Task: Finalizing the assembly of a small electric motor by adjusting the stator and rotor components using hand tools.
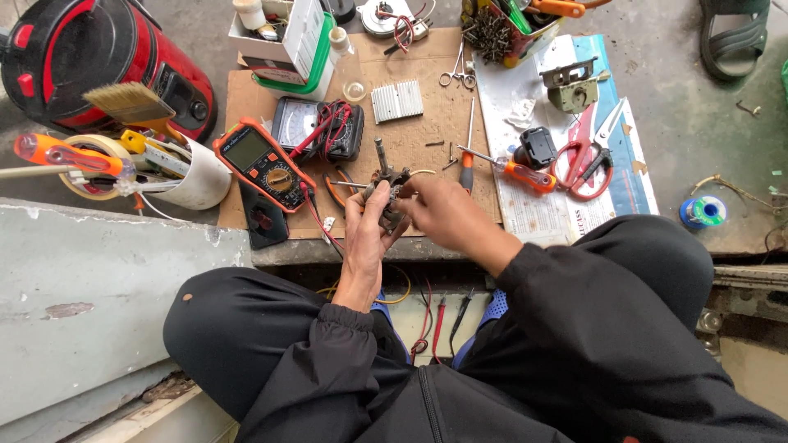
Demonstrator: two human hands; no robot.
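Observation:
A small metal motor part (388,190) with a shaft sticking up is held above a brown cardboard sheet (427,131). My left hand (364,238) grips it from below and the left. My right hand (443,212) pinches it from the right, fingers closed on its side with thin wires around it. An orange multimeter (263,164) with red and black leads lies just left of my hands. An orange-handled screwdriver (509,168) lies just beyond my right hand.
Red-handled scissors (584,156), a black analogue meter (316,127), a finned heat sink (397,100), a white cup of tools (193,176), a tape roll (90,168), a red and black vacuum (90,57), a solder spool (703,211). My black-clad knees frame the bottom.

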